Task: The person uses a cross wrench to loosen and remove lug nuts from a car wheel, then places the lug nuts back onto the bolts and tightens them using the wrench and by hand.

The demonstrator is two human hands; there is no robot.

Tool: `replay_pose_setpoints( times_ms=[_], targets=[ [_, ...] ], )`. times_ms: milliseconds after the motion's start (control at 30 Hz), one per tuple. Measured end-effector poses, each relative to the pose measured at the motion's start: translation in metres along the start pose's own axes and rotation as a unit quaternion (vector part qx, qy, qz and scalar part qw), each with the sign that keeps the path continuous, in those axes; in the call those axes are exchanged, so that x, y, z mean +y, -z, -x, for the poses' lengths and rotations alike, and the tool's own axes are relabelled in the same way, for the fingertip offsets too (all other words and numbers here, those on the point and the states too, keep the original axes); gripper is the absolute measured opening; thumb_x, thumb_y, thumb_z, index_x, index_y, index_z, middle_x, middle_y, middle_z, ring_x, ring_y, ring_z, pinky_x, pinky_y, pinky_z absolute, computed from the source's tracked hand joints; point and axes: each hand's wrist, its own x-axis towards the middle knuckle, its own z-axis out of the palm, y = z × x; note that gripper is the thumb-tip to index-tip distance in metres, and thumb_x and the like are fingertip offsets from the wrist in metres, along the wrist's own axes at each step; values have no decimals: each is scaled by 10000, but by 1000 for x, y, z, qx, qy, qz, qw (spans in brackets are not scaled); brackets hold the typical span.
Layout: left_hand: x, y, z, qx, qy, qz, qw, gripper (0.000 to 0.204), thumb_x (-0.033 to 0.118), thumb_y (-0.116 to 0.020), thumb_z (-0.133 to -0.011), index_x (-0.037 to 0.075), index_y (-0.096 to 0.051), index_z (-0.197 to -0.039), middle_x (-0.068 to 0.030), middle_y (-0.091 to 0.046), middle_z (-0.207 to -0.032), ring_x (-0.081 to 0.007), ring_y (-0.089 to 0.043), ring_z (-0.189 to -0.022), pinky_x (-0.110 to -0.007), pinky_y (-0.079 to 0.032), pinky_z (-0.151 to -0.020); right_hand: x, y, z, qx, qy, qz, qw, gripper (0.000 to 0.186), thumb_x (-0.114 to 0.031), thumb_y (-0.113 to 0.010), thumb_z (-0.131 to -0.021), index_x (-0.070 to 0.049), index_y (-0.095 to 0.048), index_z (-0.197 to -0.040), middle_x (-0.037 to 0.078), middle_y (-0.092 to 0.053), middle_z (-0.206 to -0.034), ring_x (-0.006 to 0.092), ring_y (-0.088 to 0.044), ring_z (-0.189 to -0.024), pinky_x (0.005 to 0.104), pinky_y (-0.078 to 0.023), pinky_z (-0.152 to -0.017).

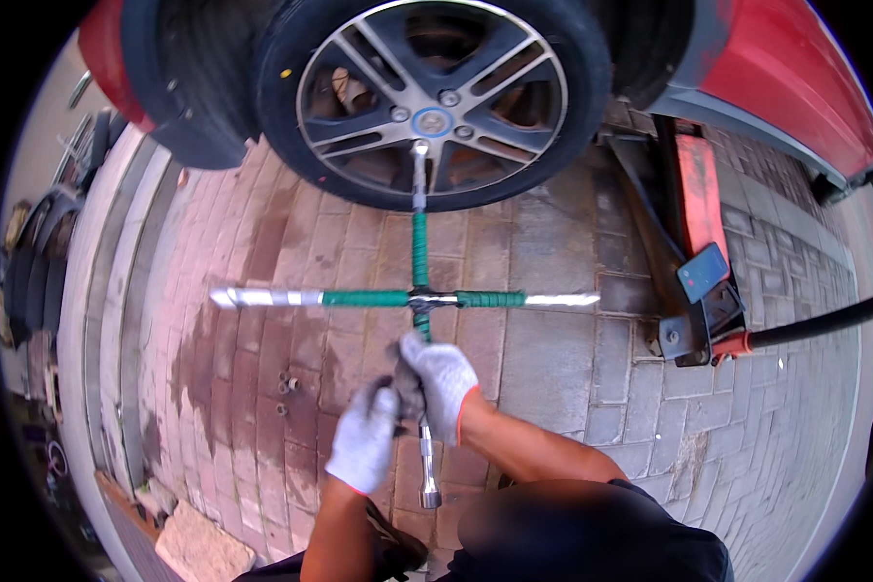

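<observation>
Gloved right hand (441, 383) and left hand (367, 438) clamp the cross wrench (418, 299), its socket on a wheel (435, 97) nut.

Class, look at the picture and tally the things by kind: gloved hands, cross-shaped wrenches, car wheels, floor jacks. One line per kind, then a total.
White knitted work gloves on hands: 2, left and right
Green-taped steel cross-shaped wheel wrench: 1
Silver spoked alloy car wheel: 1
Red metal floor jack: 1
Total: 5
</observation>
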Motion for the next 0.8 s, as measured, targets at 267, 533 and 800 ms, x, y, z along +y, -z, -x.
replay_pose_setpoints(
  times_ms=[267,533,800],
  targets=[
    [-34,-39,74,-14,156,128,979,347,322,-553,-1013,-19,-536,-1077,-47,-563,-654,-126,-518,-471,-277,-431,-437,1,-2,-22,-78,-3,-39,996,331,-417,-498,-1035,-105,-553,-935,-29,-372,-528,130,-328,-371,305,-294,-361],
    [-93,-64,89,24,114,57,992,257,270,-590,-990,35,-492,-959,-11,-475,-557,-103,-440,-406,-275,-375,-386,24,17,-9,-18,-82,-10,996,367,-436,-496,-1032,-111,-538,-868,-16,-360,-497,141,-314,-336,316,-283,-335],
    [-59,-51,71,-49,170,239,955,282,269,-551,-1020,-8,-502,-1041,-38,-463,-538,-142,-419,-384,-296,-345,-369,3,0,-19,48,-52,64,995,364,-430,-512,-1027,-96,-539,-885,-9,-369,-503,150,-335,-361,329,-290,-360]
  ],
)
